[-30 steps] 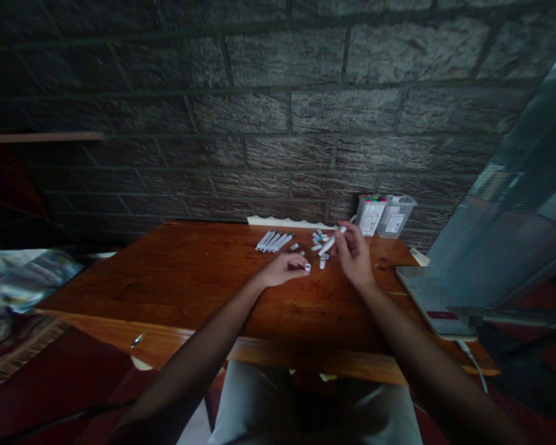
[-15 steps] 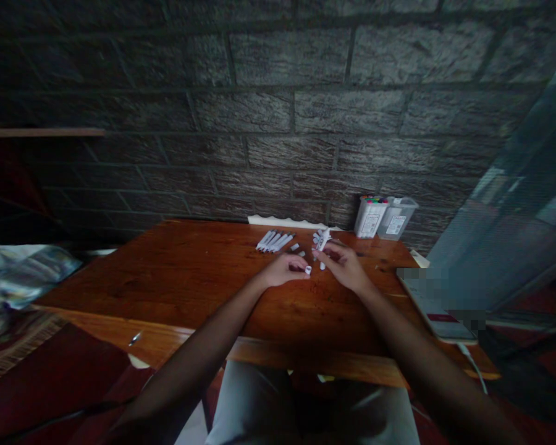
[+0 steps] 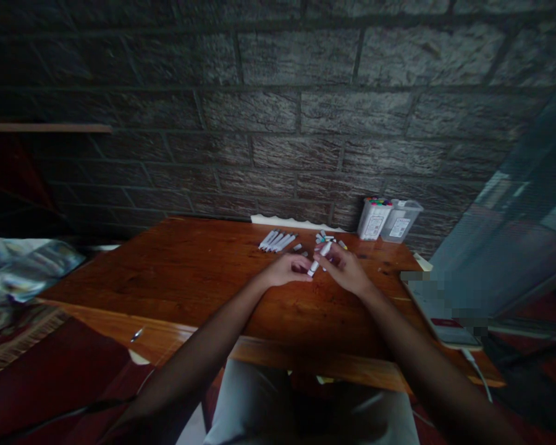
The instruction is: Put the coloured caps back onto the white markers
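- The left hand (image 3: 285,270) is nearly closed, its thumb and fingers pinched at the lower end of a white marker (image 3: 321,257).
- The right hand (image 3: 348,268) has its fingers bent around the upper part of the same marker, thumb against the near side.
- The marker is held tilted between the two hands, its upper end leaning away and to the right, above the middle of the wooden table (image 3: 189,272); whether a cap is fully seated at the lower end is too small to tell.
- Beyond the left hand, a row of markers (image 3: 278,240) lies side by side, slanting the same way.
- Small loose caps (image 3: 323,234) are scattered just behind the right hand, with a single cap (image 3: 298,247) near the row.
- At the back right stand a box of markers (image 3: 373,224) with coloured tops and, just beside it, a see-through box (image 3: 401,224); both bear labels.
- A flat device (image 3: 449,321), partly blurred out, lies at the table's right edge with a white cable (image 3: 478,369).
- Behind the table rises a dark block wall (image 3: 269,111).
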Available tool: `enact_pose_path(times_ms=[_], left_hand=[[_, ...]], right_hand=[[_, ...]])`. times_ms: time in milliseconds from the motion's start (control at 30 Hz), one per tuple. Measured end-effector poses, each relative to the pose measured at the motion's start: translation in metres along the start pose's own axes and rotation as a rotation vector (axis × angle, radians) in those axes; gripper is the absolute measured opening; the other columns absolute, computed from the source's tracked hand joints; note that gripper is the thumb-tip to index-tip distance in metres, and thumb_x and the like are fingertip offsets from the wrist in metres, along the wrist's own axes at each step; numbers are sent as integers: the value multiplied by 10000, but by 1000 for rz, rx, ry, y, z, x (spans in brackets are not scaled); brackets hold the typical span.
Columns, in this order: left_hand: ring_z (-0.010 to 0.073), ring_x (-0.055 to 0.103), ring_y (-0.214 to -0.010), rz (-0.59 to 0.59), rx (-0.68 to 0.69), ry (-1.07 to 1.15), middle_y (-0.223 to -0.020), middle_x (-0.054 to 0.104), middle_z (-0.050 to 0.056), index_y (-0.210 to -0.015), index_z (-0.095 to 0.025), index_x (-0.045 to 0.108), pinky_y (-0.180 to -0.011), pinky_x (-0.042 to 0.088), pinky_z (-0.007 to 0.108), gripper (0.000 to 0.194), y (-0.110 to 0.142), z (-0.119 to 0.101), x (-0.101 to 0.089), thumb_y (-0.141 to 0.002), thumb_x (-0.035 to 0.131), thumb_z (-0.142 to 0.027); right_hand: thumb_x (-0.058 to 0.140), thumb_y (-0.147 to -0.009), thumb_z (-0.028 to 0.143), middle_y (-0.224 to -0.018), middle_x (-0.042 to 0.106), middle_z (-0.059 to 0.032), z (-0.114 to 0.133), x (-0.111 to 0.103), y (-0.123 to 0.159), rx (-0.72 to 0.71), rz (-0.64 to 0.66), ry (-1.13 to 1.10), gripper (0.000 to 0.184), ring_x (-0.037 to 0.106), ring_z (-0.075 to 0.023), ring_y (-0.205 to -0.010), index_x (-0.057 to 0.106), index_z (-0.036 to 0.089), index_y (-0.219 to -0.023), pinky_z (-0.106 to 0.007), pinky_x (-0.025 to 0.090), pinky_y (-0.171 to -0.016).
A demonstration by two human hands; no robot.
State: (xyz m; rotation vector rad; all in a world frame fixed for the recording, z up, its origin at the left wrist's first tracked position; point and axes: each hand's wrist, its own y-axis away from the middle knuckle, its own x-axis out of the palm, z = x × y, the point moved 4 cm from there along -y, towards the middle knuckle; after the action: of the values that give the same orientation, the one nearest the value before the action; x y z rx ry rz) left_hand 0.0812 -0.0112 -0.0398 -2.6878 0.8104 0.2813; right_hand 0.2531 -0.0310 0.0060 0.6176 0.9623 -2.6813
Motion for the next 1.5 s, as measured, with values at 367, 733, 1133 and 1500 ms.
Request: enact_pose_path(times_ms=[367,733,1133,1500], left_hand=[[169,662,-759,-321,-37,-22,-875,723,76,-927,-138,666,-707,507,318,303,4,1,-42,-710,733,-337],[185,658,-648,-764,-129,-400,-635,698,12,-835,-178,687,-692,498,301,109,14,11,-71,-783,595,-208],[152,606,-662,-275,69,-363,-788,714,44,-863,-160,719,-644,455,274,342,5,-17,-21,-854,559,-463],[144,595,-676,-403,95,-219,-774,705,37,-846,-150,703,-646,453,262,344,2,-18,-27,-820,596,-476]], right_hand=[[529,-883,456,-633,648,-8,10,3,3,18,29,127,252,592,-161,-519,597,215,-905,-284,463,-531],[508,-897,482,-695,686,-38,11,17,-5,16,103,171,248,635,-190,-546,556,239,-888,-297,480,-544],[583,-787,603,-666,671,-34,-2,7,0,230,-182,-305,429,518,-124,-429,617,181,-854,-262,384,-363],[710,-690,530,-969,703,-71,-26,-13,-9,355,-279,-444,517,591,-109,-563,646,177,-1062,-205,393,-411]])
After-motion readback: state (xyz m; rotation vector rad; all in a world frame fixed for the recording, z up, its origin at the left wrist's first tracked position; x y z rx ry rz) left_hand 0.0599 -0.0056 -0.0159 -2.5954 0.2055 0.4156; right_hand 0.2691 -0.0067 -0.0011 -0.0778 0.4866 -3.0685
